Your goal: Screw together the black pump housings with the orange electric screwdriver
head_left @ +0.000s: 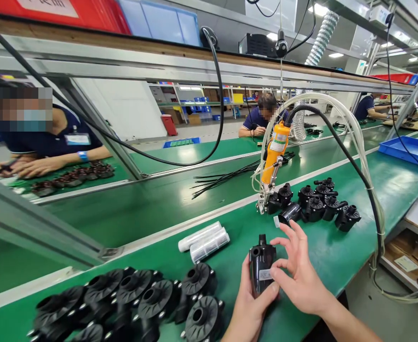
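Observation:
My left hand [253, 304] is wrapped around a black cylindrical pump [262, 259], which stands nearly upright with its spout on top. A small pale label [265, 274] lies across the pump's side. My right hand [297, 270] has its thumb on the right end of this label, with the other fingers spread and raised. Just beyond those fingers, a black pump [290, 213] lies on its side, with a small whitish tab [276, 222] by its end. Two rolls of clear-looking film or labels [209, 244] rest left of the held pump.
Several black pumps [159, 299] crowd the front left; more pumps [315, 209] stand at the right. An orange power tool [275, 147] hangs with hoses looping right. Black cable ties [226, 178] lie beyond the rail. A blue tray [410, 151] sits far right. Co-workers [264, 116] sit opposite.

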A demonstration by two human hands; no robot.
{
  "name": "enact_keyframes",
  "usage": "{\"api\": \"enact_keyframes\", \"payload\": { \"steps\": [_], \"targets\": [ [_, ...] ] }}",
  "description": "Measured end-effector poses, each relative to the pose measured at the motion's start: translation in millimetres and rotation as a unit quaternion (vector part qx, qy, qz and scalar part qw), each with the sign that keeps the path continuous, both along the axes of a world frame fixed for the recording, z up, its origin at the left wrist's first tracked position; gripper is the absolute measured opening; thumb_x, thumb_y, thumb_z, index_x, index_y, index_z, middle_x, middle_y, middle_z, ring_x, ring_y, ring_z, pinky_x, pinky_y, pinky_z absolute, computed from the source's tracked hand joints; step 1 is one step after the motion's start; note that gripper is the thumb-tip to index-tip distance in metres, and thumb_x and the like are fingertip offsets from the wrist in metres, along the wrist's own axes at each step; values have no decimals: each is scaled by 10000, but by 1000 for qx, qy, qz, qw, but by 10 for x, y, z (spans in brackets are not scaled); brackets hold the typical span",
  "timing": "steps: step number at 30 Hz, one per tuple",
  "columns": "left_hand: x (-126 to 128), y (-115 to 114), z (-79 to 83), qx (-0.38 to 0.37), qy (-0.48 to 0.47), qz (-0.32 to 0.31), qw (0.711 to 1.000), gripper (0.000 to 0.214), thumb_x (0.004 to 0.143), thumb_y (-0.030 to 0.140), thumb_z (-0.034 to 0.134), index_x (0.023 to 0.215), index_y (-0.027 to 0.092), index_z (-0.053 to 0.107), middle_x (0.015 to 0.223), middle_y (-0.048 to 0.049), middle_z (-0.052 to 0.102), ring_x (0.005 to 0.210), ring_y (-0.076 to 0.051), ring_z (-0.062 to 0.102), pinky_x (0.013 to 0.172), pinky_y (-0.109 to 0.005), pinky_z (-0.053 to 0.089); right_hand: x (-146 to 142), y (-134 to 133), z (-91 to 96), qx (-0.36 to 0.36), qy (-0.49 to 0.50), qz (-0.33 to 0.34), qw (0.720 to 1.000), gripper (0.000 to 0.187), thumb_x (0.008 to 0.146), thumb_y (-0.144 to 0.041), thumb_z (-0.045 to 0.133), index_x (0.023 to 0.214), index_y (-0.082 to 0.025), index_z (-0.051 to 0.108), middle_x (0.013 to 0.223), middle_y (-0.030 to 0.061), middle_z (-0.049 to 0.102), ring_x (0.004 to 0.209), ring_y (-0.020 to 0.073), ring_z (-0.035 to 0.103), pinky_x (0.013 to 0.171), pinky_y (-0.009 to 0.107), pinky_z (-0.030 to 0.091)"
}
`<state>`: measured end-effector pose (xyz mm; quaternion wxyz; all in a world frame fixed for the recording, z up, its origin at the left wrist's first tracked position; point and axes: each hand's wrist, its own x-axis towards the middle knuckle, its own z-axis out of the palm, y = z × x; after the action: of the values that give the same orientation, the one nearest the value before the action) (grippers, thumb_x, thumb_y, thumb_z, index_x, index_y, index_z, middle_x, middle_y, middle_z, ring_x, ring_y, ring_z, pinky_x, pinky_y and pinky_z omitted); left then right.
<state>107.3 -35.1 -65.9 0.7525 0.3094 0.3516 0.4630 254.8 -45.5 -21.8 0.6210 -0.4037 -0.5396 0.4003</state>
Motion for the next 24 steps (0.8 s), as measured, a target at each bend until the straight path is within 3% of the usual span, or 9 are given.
{"api": "enact_keyframes", "payload": {
  "steps": [12,16,19,22,24],
  "targets": [
    [13,-9,22,8,-5,-1,1000,1130,698,356,989,1621,354,337,1545,-132,631,1407,-366,595,1179,-474,457,-28,-18,10,10,-48,-29,998,952,918,-69,602,1634,-475,123,1720,103,171,1363,272,521,835,378,686],
    [5,-11,37,7,-2,7,1000,1134,677,334,1005,1608,348,359,1544,-130,630,1454,-385,555,1228,-490,416,-49,-78,-9,44,-120,-45,991,899,967,-85,565,1659,-455,125,1740,108,136,1388,298,522,839,411,694],
    [-12,-19,45,-1,2,-2,1000,1114,690,340,1003,1601,351,362,1554,-124,620,1470,-385,539,1224,-477,429,-29,-107,4,93,-218,-72,969,865,974,-98,596,1647,-465,194,1757,93,105,1381,326,542,856,458,684],
    [-6,-30,63,17,7,-21,1000,1125,718,377,986,1623,355,317,1544,-124,625,1456,-375,558,1215,-469,448,22,-81,49,35,-228,-112,966,1008,889,-137,739,1650,-446,154,1741,121,157,1387,352,536,858,472,680],
    [11,-33,71,89,29,-39,995,1103,746,412,960,1633,344,308,1540,-140,618,1432,-386,579,1204,-497,463,50,-32,64,-40,-189,-107,975,1149,792,-146,815,1654,-408,102,1710,149,223,1371,347,548,854,452,684]
  ]
}}
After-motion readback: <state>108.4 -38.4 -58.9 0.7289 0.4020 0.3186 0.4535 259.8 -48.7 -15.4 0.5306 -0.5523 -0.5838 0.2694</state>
